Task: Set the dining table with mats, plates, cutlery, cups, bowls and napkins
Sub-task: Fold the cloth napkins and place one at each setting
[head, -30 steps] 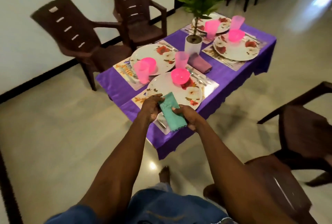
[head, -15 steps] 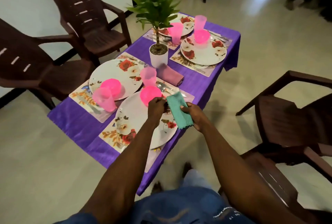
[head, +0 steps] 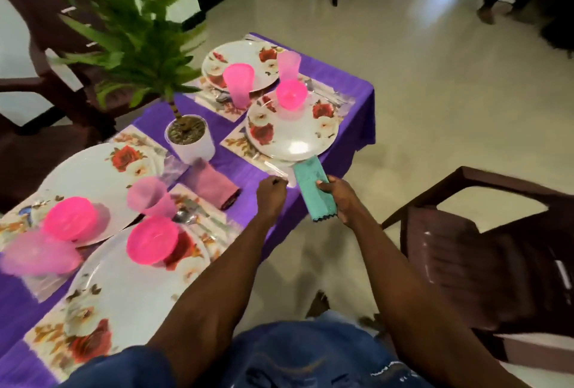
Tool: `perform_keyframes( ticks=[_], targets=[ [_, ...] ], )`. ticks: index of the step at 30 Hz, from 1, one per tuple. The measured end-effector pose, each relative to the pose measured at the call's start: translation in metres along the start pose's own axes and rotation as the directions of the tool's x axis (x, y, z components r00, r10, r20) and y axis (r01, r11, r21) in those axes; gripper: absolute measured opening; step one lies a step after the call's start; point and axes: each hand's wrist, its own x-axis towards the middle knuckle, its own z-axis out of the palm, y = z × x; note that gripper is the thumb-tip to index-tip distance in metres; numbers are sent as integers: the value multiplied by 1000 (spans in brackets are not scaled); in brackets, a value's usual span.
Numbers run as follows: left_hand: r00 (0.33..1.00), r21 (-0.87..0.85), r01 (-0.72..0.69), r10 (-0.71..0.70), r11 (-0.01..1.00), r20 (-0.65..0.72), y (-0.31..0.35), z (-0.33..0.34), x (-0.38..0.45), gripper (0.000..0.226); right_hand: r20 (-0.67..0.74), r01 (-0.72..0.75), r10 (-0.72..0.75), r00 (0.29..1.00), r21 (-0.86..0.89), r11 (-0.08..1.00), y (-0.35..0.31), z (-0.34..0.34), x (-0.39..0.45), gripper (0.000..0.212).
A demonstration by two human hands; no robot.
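The purple-clothed table [head: 236, 170] stands on pale tile. The teal napkin [head: 313, 190], over the near plate half a second ago, is now beside the far plate [head: 292, 136], long axis pointing toward it. The right hand [head: 340, 198] pinches its edge; the left hand [head: 271, 195] is curled, apparently empty. No writing legible.

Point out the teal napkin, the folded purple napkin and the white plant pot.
teal napkin [head: 313, 182], head view, upper middle of the cloth.
folded purple napkin [head: 212, 184], head view, centre of its top face.
white plant pot [head: 194, 148], head view, front wall.
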Motion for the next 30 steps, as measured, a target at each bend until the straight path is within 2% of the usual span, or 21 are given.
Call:
perform_keyframes(
  ticks=[5, 9, 13, 18, 20, 26, 30],
  targets=[
    [1000, 5, -10, 10, 1000, 2, 60, 66, 26, 21, -26, 9, -10, 1000, -36, 999, -60, -75, 48, 19],
    [999, -50, 15, -16, 999, -29, 96, 101, 66, 17, -8, 25, -25, 1000, -34, 999, -100, -109, 94, 14],
    [998, -33, -40, 38, 999, -47, 130, 139, 115, 20, 0, 40, -40, 999, -90, 995, -131, -133, 155, 14],
    [994, -63, -41, 35, 997, -103, 165, 178, 186, 23, 17, 54, -52, 999, -188, 981, -179, -151, 241, 17],
    [990, -27, -46, 42, 999, -132, 179, 190, 219, 23, 27, 37, -32, 999, -216, 976, -201, -157, 277, 20],
    [973, -70, 53, -68, 996, -222, 209, 211, 292, 19, 112, 63, -12, 994, -467, 882, -267, -151, 385, 29],
    [958, -110, 129, -153, 986, -243, 216, 219, 312, 22, 201, 75, 43, 979, -545, 835, -282, -130, 431, 35]
  ],
)
